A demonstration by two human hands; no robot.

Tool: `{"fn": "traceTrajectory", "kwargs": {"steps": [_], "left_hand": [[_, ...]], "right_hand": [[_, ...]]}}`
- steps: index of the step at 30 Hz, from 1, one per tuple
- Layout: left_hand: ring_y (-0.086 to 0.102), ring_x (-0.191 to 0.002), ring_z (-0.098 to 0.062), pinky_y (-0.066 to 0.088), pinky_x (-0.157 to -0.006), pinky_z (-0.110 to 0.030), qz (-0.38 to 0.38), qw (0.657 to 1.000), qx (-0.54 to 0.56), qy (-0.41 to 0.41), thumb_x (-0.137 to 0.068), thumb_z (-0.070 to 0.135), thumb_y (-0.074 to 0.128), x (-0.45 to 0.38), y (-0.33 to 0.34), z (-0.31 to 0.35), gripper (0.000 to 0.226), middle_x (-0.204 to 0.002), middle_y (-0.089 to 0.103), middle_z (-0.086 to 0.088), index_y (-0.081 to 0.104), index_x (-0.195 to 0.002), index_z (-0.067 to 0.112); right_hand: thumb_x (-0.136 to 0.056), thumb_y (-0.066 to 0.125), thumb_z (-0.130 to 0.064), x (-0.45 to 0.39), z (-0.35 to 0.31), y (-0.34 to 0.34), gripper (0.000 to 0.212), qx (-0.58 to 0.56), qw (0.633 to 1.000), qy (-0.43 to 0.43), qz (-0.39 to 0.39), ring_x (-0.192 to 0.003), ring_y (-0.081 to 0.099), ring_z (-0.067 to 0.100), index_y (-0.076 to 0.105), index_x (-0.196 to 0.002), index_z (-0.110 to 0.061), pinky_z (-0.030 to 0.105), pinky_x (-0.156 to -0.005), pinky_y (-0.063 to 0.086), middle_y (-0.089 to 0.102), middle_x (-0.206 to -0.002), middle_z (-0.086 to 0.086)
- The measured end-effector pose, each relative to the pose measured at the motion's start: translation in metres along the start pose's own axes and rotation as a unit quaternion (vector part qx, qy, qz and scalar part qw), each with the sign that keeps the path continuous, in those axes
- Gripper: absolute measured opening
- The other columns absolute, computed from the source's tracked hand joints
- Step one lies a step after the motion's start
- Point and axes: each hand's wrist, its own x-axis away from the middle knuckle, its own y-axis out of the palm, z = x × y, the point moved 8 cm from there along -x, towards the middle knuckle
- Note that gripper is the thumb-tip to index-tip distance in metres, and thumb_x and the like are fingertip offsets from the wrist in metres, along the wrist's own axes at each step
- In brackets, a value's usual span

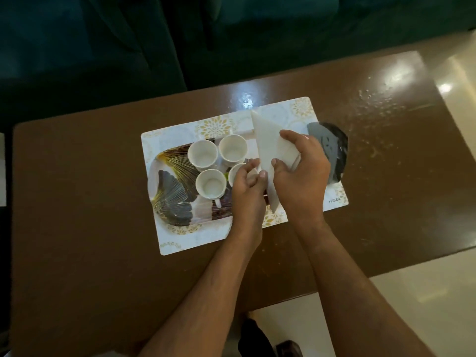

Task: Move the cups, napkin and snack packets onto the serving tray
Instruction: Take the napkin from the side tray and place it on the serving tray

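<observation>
The right hand [301,173] grips a white folded napkin [268,150], thumb on top and fingers under its right side. The left hand [248,184] pinches the napkin's left edge between thumb and fingertips. The napkin makes a long triangle, and both hands hold it above the middle of the serving tray [170,184].

On the left half of the tray stand four white cups [202,153]; three are in plain view and the fourth is partly hidden under the left hand. The tray lies on a pale patterned placemat [206,235], which lies on the brown table [77,228]. No snack packets can be made out, so that part of the task is probably not yet done.

The risk is at the left hand: its knuckles are just beside the fourth cup, and a careless push downward could tip it or knock it against its neighbours. The napkin could also unfold if one hand releases first.

The right half of the tray is mostly hidden under the hands and napkin, with only its dark end [332,145] showing, so free room there seems likely but is not certain. The table around the tray is bare except for scattered crumbs [376,104] to the far right of the tray.
</observation>
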Motion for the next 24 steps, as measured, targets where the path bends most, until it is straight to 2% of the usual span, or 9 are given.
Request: {"fn": "traceTrajectory", "kwargs": {"steps": [3,5,8,12,15,17,21,24], "left_hand": [[0.076,-0.104,-0.020,0.061,-0.068,-0.026,-0.028,0.999,-0.004,-0.040,-0.108,0.023,0.057,0.004,0.025,-0.016,0.024,-0.116,0.080,-0.006,0.062,-0.131,0.025],[0.076,-0.092,-0.019,0.061,-0.064,-0.026,-0.048,0.997,-0.010,-0.056,-0.107,0.025,0.059,0.006,0.041,-0.025,0.024,-0.113,0.079,-0.012,0.063,-0.131,0.021],[0.076,-0.085,-0.013,0.062,-0.070,-0.028,-0.069,0.994,-0.051,-0.062,-0.106,0.025,0.060,0.005,0.064,-0.036,0.026,-0.115,0.078,-0.010,0.063,-0.131,0.017],[0.072,-0.099,-0.018,0.058,-0.087,-0.031,-0.062,0.993,-0.085,-0.053,-0.104,0.013,0.061,-0.003,0.084,-0.045,0.026,-0.124,0.074,-0.013,0.064,-0.129,0.012],[0.069,-0.112,-0.020,0.054,-0.096,-0.033,-0.050,0.992,-0.112,-0.026,-0.100,0.003,0.060,-0.011,0.094,-0.044,0.029,-0.125,0.072,-0.008,0.068,-0.125,0.015],[0.068,-0.108,-0.012,0.053,-0.102,-0.034,-0.051,0.990,-0.127,-0.010,-0.098,-0.001,0.059,-0.015,0.101,-0.042,0.032,-0.124,0.072,-0.004,0.068,-0.125,0.016],[0.065,-0.111,-0.008,0.049,-0.091,-0.017,-0.060,0.984,-0.167,0.024,-0.101,0.000,0.056,-0.022,0.112,-0.040,0.037,-0.129,0.070,-0.001,0.064,-0.135,0.014],[0.063,-0.116,-0.007,0.048,-0.096,-0.018,-0.054,0.980,-0.186,0.038,-0.102,0.004,0.058,-0.026,0.118,-0.041,0.040,-0.131,0.068,0.004,0.061,-0.141,0.015]], "right_hand": [[-0.088,0.074,0.004,-0.009,0.013,-0.017,0.049,0.020,1.000,-0.005,0.017,-0.125,0.056,0.014,0.066,-0.132,-0.016,-0.001,-0.094,0.036,0.063,-0.130,0.003],[-0.088,0.072,0.006,-0.016,0.018,-0.027,0.049,0.030,0.999,-0.007,0.027,-0.128,0.058,0.020,0.067,-0.133,-0.014,-0.004,-0.093,0.037,0.063,-0.132,0.007],[-0.088,0.070,0.008,-0.030,0.026,-0.047,0.049,0.065,0.997,-0.013,0.050,-0.127,0.060,0.023,0.067,-0.133,-0.012,0.012,-0.100,0.045,0.063,-0.132,0.009],[-0.086,0.066,0.011,-0.049,0.034,-0.075,0.050,0.113,0.989,-0.034,0.085,-0.121,0.062,0.021,0.067,-0.132,-0.010,0.006,-0.094,0.039,0.064,-0.131,0.010],[-0.087,0.067,0.010,-0.062,0.041,-0.087,0.050,0.148,0.983,-0.042,0.100,-0.123,0.063,0.026,0.067,-0.132,-0.009,0.015,-0.097,0.042,0.063,-0.132,0.012],[-0.087,0.067,0.010,-0.068,0.046,-0.090,0.050,0.166,0.980,-0.048,0.102,-0.123,0.063,0.028,0.066,-0.133,-0.009,0.018,-0.097,0.043,0.063,-0.133,0.013],[-0.088,0.063,0.010,-0.077,0.055,-0.082,0.050,0.192,0.977,-0.066,0.066,-0.115,0.064,0.030,0.065,-0.135,-0.008,0.029,-0.090,0.052,0.063,-0.131,0.013],[-0.088,0.060,0.009,-0.080,0.067,-0.070,0.052,0.192,0.979,-0.062,0.019,-0.115,0.064,0.030,0.065,-0.137,-0.009,0.037,-0.091,0.055,0.064,-0.129,0.012]]}}
